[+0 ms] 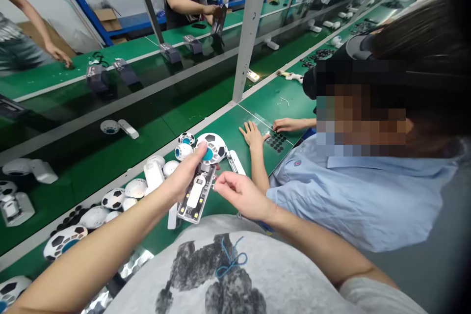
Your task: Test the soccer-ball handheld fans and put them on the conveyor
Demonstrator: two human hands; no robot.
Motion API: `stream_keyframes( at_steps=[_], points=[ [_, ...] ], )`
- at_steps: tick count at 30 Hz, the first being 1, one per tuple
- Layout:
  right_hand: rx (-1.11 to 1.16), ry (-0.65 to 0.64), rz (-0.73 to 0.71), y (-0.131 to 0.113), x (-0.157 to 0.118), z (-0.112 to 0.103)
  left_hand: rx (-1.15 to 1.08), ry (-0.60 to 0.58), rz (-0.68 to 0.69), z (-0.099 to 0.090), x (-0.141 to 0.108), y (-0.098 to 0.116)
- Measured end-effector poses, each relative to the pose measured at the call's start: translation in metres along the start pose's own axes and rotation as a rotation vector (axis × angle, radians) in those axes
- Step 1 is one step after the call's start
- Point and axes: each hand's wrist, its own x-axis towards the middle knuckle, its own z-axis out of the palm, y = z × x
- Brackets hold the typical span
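Observation:
My left hand (188, 169) grips a device with a soccer-ball-patterned dome (215, 146), white with black patches and a blue inset, its thumb on the dome. Joined below the dome is a flat, clear-edged LED panel (189, 210) with a white strip down its middle and small yellow squares. My right hand (245, 195) is closed, thumb and fingertips pinched at the panel's right edge near the dome; what they pinch is too small to make out. Another soccer-patterned device with a white arm (235, 163) lies just behind.
Several soccer-patterned domes (113, 198) and white parts crowd the bench to the left. A moving-belt-like green strip (165, 125) carries white devices (127, 129). At right, a co-worker's hands (252, 135) are at black round pads (276, 143). A metal post (250, 29) stands ahead.

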Motion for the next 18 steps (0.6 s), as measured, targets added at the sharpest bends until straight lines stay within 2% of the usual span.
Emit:
stream_keyframes(
  at_steps=[3, 6, 8, 11, 15, 18],
  points=[
    [-0.16, 0.056, -0.034, -0.005, -0.002, -0.004, 0.071, 0.056, 0.113, 0.004, -0.002, -0.001],
    [0.006, -0.062, 0.035, -0.008, -0.003, -0.007, 0.002, 0.08, 0.064, 0.009, -0.005, -0.002],
    [0.066, -0.09, 0.07, -0.009, -0.004, -0.009, -0.073, 0.097, 0.037, 0.01, -0.007, -0.005],
    [-0.135, -0.064, 0.033, -0.009, -0.006, -0.013, -0.067, 0.092, 0.077, 0.009, -0.012, -0.015],
    [-0.347, -0.218, -0.042, -0.002, -0.013, -0.013, -0.004, 0.1, 0.063, 0.011, -0.021, -0.035],
    [-0.44, -0.177, -0.072, 0.004, -0.02, -0.004, -0.025, 0.167, 0.062, 0.014, -0.027, -0.046]
  ],
)
